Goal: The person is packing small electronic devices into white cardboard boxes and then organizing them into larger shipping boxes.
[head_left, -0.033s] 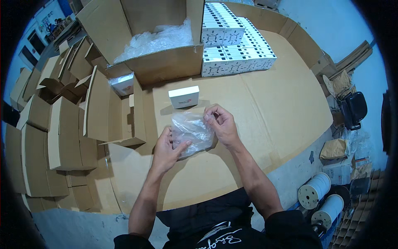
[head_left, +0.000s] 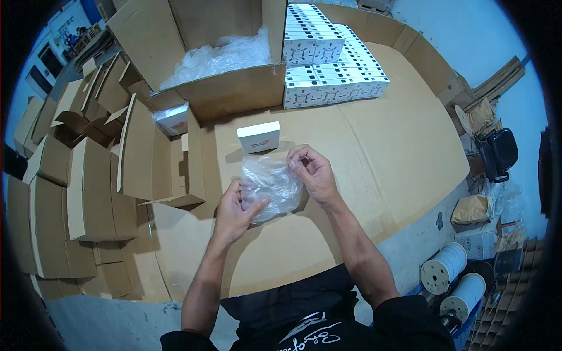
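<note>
Head-worn fisheye, facing down, tabletop [head_left: 374, 169] near, dark margins unclear

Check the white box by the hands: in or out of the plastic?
Out: white box stands uncovered on cardboard, beyond the clear plastic between left hand and right hand.

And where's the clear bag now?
Near the head view's centre, the clear bag is held in the left hand and right hand, just below a white box.

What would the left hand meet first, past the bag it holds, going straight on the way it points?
Most likely the small white box, just beyond the clear plastic bag in the left hand. The hand's height is unclear, so it might pass over.
</note>
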{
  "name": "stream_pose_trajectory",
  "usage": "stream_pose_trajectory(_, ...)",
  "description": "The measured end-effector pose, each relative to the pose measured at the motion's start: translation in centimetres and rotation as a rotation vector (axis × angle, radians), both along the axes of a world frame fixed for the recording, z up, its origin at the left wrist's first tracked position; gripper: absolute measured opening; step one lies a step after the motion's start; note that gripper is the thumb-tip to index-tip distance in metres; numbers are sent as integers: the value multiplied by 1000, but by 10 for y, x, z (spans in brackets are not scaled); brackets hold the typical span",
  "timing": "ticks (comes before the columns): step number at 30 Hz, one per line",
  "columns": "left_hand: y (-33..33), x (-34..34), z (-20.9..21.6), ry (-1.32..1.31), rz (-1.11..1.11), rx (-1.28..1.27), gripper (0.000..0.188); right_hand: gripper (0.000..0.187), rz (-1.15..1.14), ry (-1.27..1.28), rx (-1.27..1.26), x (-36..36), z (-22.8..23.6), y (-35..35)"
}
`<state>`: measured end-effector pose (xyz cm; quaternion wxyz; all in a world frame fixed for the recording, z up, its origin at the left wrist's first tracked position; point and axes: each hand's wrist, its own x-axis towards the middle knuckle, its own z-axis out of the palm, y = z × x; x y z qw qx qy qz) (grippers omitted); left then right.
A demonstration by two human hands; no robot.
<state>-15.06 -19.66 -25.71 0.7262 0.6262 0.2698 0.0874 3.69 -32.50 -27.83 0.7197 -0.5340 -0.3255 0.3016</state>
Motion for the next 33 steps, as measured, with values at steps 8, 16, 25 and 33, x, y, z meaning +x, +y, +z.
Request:
stream_pose_trajectory(8,4,-2,-2,-152,-24,43,34,9,229,94,20,8,18,-3)
stream_pose_trajectory(16,3,-2,2,-141,74,39,29,8,-121,236,46,10,15,-13)
stream_pose_trajectory(25,-4,3,-17,-239,263,231,24,24,199,-167,-646,-50,37,-37)
stream_pose_trajectory(33,7,-3,-4,-170,379,95,22,16,367,-76,-571,0,36,-40)
